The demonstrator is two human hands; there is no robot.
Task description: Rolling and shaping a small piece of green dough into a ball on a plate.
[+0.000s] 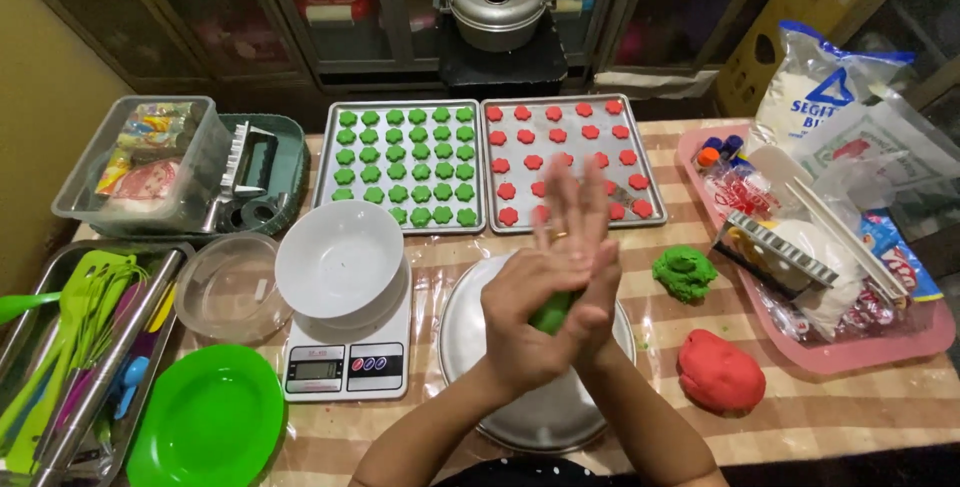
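Note:
My left hand [525, 312] and my right hand [580, 237] press together, palms facing, around a small piece of green dough [552, 313] that shows between them. They hover over a round metal plate [470, 337]. A lump of green dough [685, 272] and a larger lump of red dough [720, 372] lie on the table to the right. Beyond my hands are two baking trays: one [330, 162] filled with green flower-shaped pieces [405, 167], one [655, 187] holding red flower-shaped pieces [525, 162], partly hidden by my fingers.
A white bowl [340, 262] sits on a kitchen scale [345, 367]. At left are a green plate [205, 422], a clear lid [230, 287], a tray of utensils [70, 347] and a plastic box [140, 162]. A pink tray [850, 352] with bags stands at right.

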